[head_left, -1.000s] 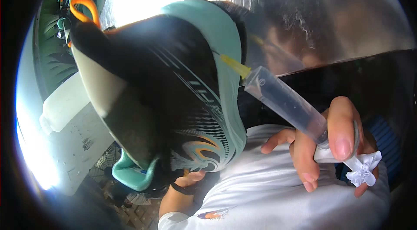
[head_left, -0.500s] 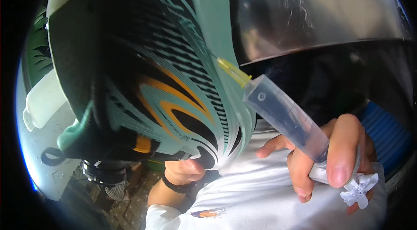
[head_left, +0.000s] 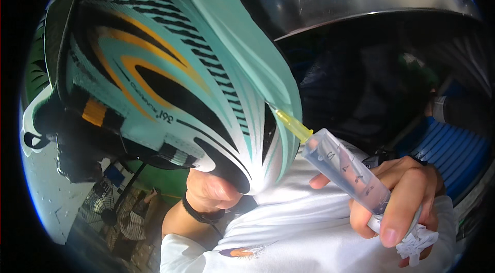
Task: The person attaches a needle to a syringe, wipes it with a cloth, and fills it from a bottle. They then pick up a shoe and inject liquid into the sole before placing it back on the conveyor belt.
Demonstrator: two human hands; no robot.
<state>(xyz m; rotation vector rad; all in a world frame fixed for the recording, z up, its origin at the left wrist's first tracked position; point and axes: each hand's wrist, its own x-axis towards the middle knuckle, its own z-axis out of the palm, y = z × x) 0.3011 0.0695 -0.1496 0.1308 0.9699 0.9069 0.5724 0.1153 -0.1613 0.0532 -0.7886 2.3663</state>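
Teal, black and orange patterned shoe (head_left: pixel 170 71), up in front of me, slanted. My left hand (head_left: pixel 214 190) bent round its lower rounded end, most fingers hidden behind. My right hand (head_left: pixel 405 195) closed round a clear plastic cylindrical syringe (head_left: pixel 348 170). Crumpled white wad (head_left: pixel 417 242) at its rear, yellow plastic hub (head_left: pixel 294 126) at its front; thin needle (head_left: pixel 270 106) at the shoe's teal edge, contact unclear.

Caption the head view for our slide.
Right hand holds a syringe, its yellow needle at a green shoe in the left hand.
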